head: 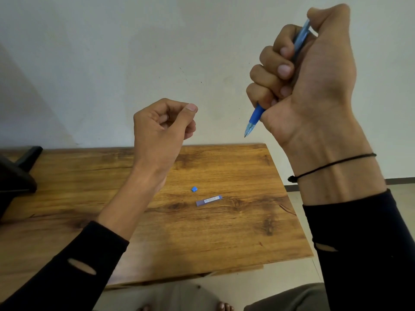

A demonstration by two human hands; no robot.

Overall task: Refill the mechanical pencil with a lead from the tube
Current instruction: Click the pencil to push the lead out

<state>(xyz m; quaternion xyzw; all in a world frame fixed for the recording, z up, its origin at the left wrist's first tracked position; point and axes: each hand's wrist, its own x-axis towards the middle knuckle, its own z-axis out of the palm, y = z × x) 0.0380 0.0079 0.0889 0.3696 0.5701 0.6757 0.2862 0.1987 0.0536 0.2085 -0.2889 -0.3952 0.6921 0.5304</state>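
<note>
My right hand (314,75) is raised at the upper right and grips a blue mechanical pencil (256,114) in a fist. The tip points down and left, and my thumb sits over the pencil's top end. My left hand (161,129) is held up in the middle with its fingers curled and the thumb against the index finger. No lead shows between them. A small violet lead tube (208,200) lies flat on the wooden table (224,232), with a tiny blue cap (194,189) just beyond it.
A black object (18,173) stands on the table's far left edge. A plain wall rises right behind the table. The table's right edge runs close to my right forearm, with floor beyond it. My knees and toes show below the front edge.
</note>
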